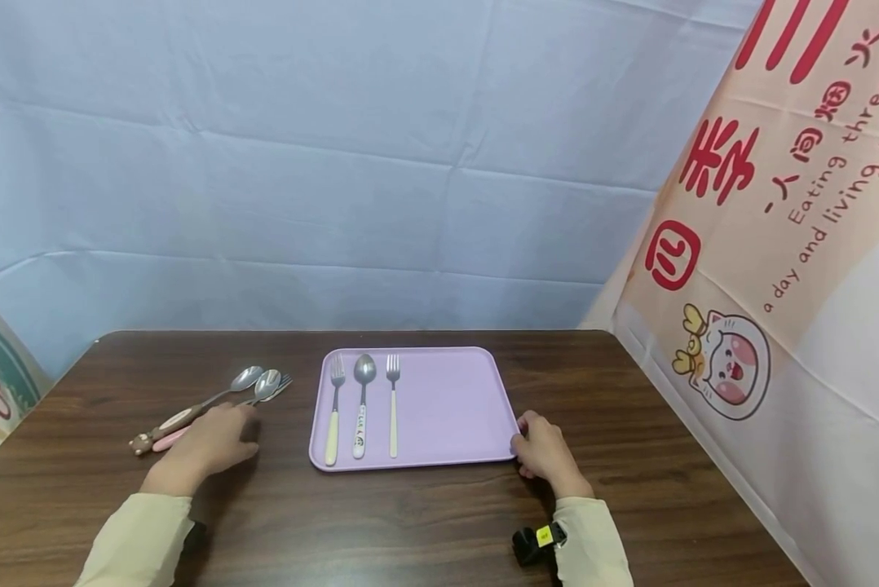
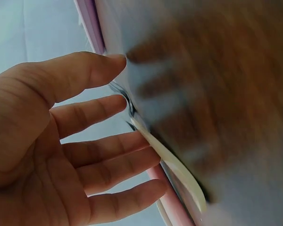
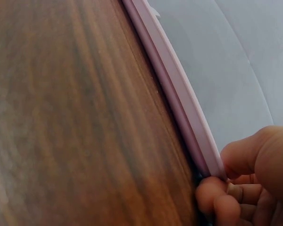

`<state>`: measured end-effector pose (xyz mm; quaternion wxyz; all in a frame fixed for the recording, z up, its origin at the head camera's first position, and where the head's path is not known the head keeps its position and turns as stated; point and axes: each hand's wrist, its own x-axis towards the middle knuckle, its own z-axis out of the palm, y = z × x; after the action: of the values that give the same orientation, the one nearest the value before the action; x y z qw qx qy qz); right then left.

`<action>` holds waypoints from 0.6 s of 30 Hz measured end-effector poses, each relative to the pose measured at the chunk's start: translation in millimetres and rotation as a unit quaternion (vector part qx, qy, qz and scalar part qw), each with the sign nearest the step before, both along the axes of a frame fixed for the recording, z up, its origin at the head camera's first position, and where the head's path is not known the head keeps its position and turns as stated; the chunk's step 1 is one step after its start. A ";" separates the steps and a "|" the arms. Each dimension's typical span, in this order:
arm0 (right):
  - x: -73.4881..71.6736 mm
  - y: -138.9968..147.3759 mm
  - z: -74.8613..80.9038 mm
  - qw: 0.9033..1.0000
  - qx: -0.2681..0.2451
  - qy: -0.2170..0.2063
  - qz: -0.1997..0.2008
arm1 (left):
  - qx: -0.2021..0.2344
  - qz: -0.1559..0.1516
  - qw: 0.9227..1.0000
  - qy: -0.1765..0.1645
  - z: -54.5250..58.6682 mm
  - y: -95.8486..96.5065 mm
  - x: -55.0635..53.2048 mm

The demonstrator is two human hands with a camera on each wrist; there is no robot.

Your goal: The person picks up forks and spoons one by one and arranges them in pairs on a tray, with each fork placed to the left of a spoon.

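My left hand [image 1: 215,444] reaches over a small pile of cutlery at the left, thumb spread from the fingers. In the left wrist view its fingertips are right at the cream handle of a fork [image 2: 179,174], with a pink handle [image 2: 175,200] beside it. The pile also has a spoon with a bear-tipped handle [image 1: 178,421] and another spoon [image 1: 267,383]. At the near right corner of a lilac tray [image 1: 447,408], my right hand [image 1: 545,448] pinches the rim between thumb and fingers. On the tray lie a yellow-handled fork [image 1: 333,436], a patterned spoon [image 1: 360,424] and a cream-handled fork [image 1: 393,416].
Everything lies on a dark wooden table [image 1: 425,530]. A pale blue cloth [image 1: 337,179] hangs behind its far edge. A printed cloth [image 1: 799,244] with red characters and a cartoon hangs along the right side.
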<state>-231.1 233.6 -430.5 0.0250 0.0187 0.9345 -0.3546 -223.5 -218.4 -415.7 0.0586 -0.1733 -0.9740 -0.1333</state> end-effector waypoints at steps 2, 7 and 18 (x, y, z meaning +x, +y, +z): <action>0.2 0.1 0.5 1.000 -0.001 0.000 0.000 | 0.003 0.005 1.000 -0.011 0.4 -2.7 0.3; 0.7 0.0 0.6 1.000 0.000 -0.003 -0.001 | 0.006 0.003 1.000 -0.017 0.6 -7.5 -0.5; 0.0 0.0 0.7 1.000 -0.004 -0.004 -0.001 | 0.010 0.002 1.000 -0.029 3.3 -15.2 -7.9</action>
<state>-231.1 233.7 -429.8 0.0289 0.0207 0.9329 -0.3583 -231.3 -233.6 -412.5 0.0326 -0.1673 -0.9742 -0.1482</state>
